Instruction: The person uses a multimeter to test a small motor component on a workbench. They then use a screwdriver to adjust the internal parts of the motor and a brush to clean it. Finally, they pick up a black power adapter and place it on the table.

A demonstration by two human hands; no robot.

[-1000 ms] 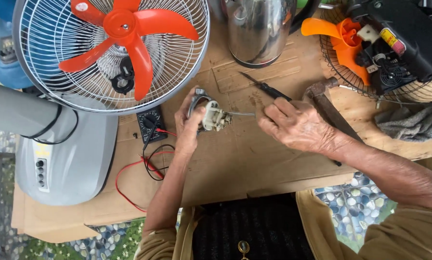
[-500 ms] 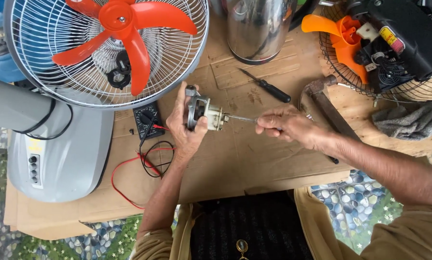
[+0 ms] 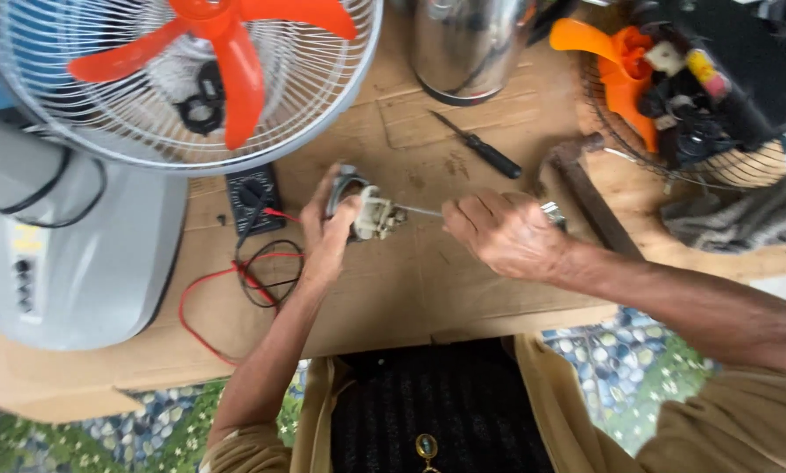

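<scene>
My left hand [image 3: 327,232] grips a small fan motor [image 3: 368,210], metal ring on its left and a pale plastic body, held just above the cardboard sheet [image 3: 428,271]. A thin metal shaft [image 3: 419,210] runs from the motor to my right hand [image 3: 505,235], which is closed around a tool whose metal end [image 3: 552,210] sticks out past the knuckles. The tool's tip meets the motor. Both forearms reach in from the bottom of the frame.
A white-caged fan with orange blades [image 3: 226,61] lies at top left on a grey fan base [image 3: 77,254]. A black multimeter [image 3: 254,197] with red and black leads [image 3: 235,289], a black-handled screwdriver [image 3: 485,151], a steel pot [image 3: 467,44], a hammer [image 3: 585,188] and a dismantled orange fan [image 3: 673,88] surround the hands.
The view shifted, with the fan now higher in frame. My right hand slid left along the shaft toward the motor; my left hand keeps holding the motor.
</scene>
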